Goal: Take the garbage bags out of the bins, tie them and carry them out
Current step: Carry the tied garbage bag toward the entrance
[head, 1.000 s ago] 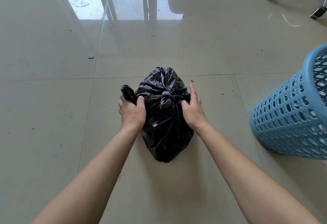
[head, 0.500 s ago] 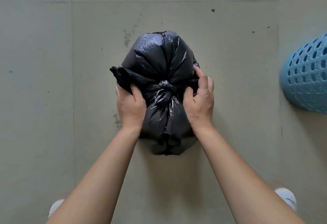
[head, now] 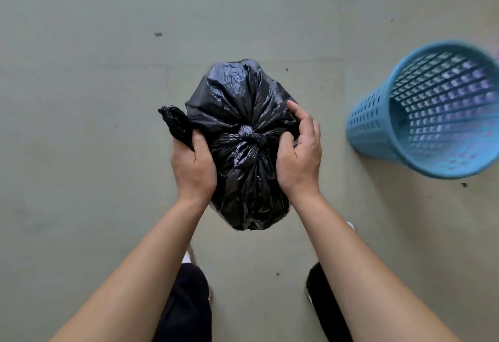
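Observation:
A full black garbage bag [head: 237, 98] sits between my two hands, above the grey floor, with a knot [head: 247, 136] tied at its top. My left hand [head: 193, 166] grips the bag's left side and clutches a loose black flap [head: 175, 125] that sticks out to the left. My right hand [head: 299, 155] presses against the bag's right side, fingers curled onto the plastic. A blue perforated plastic bin [head: 378, 128] stands to the right, with no bag inside it.
The floor [head: 81, 98] is plain grey tile with small dark specks. My legs in dark trousers [head: 186, 306] and the tips of white shoes show below the bag.
The view has tilted from forward to straight down, and the bag now looks larger and closer. The bin's open inside has come into view. Both hands keep their hold.

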### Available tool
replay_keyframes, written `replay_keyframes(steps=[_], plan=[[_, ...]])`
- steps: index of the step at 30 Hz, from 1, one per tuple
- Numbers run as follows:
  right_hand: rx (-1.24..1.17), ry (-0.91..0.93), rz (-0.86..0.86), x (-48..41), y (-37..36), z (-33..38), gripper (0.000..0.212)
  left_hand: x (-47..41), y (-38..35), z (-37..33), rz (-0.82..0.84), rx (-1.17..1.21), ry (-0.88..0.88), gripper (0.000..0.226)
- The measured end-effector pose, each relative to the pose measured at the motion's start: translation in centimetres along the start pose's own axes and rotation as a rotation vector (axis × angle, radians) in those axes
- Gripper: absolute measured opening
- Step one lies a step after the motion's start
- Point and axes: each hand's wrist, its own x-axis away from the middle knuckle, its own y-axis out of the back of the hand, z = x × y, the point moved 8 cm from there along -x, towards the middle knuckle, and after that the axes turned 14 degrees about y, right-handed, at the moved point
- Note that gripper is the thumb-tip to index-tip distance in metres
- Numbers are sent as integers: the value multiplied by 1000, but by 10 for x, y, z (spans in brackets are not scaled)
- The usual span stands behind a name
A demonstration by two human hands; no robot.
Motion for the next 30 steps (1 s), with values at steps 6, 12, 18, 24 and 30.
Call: replay_keyframes(steps=[6,12,18,24,30], plan=[[-102,236,-59,-92,124,282,50,57,80,-315,20,95,-251,43],[-155,538,-195,-123,299,589,45,193,189,-624,46,172,-473,36],[-78,750,-342,-68,430,741,43,313,245,-761,198,285,-642,53],[50,692,-726,36,564,741,41,435,186,-804,607,293,-808,67],[313,455,-1094,231,702,685,41,649,102,-755,1143,199,-888,61]])
